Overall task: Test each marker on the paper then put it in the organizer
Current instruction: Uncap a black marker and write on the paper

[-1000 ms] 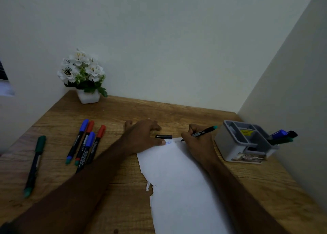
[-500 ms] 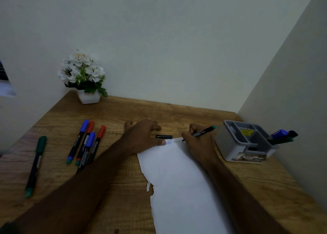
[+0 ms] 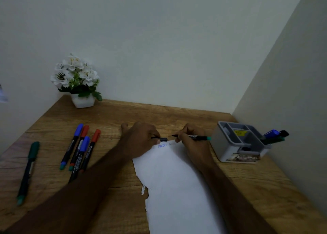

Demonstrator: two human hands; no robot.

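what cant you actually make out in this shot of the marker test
Head view only:
- Blue writing on the paper: too small to read.
- Cap: partly hidden in the left hand.
- Organizer label: blurred.
- Paper's near end: cut off by the bottom edge.

Dim, even, greenish-grey light with no visible source; shadows soft and faint on the tabletop [image 3: 159,115]. No glare. Wide-angle lens bends the edges. Near forearms slightly blurred; fine detail muddy.
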